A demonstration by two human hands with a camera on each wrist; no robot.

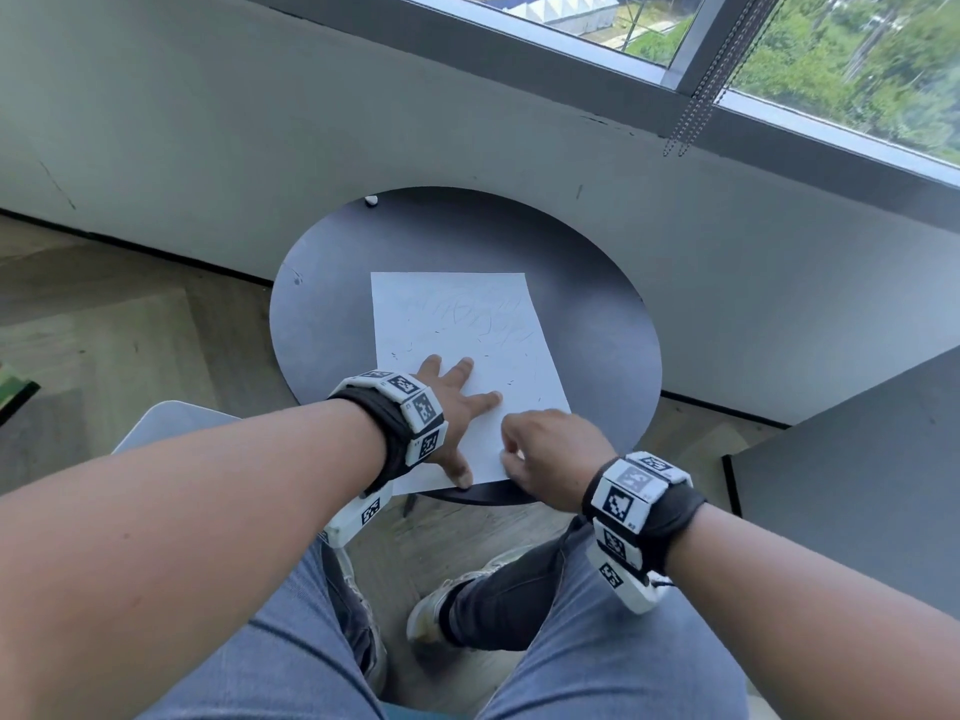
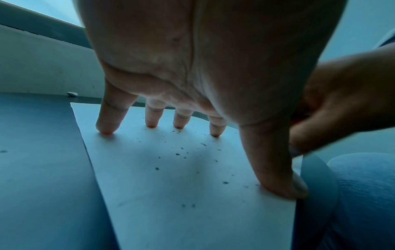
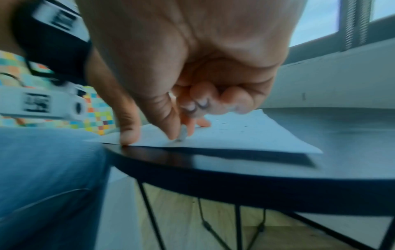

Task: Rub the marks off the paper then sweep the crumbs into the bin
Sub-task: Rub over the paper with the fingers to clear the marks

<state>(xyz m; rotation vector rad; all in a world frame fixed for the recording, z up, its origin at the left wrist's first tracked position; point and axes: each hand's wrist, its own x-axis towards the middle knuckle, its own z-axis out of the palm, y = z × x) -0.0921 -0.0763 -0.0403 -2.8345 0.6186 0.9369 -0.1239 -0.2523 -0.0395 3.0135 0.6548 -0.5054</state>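
White paper point(image 1: 457, 356) lies on the round dark bench point(image 1: 322, 324), its long axis running away from the seated person toward the wall, its near short edge reaching the bench rim just above the knees. The left hand point(image 1: 452, 407) is spread flat, fingertips point(image 2: 104, 130) and thumb pressing the sheet's near left part to pin it; nothing is gripped. The right hand point(image 1: 545, 454) sits just beside it at the near edge, fingers curled, pinching a small greyish stub point(image 3: 182, 134) whose tip touches the paper; I take it for an eraser, though the blur leaves that unsure. Faint pencil scribbles point(image 1: 467, 314) remain across the far half of the sheet, well ahead of both hands, so the rubbing looks unfinished to me. Dark crumbs point(image 2: 177, 154) are scattered on the paper under and ahead of the left palm. The coming strokes would seem to turn on the right hand reaching forward along the sheet's length while the left keeps it from sliding; the right is the one holding the tool, and neither is clearly nearer the marks. Open bench lies to either side and beyond the far edge, where a small white lump point(image 1: 370, 201) rests near the rim. No bin shows anywhere, so which way to sweep cannot be judged; crumbs near the front rim could easily fall onto the jeans point(image 1: 597, 641).
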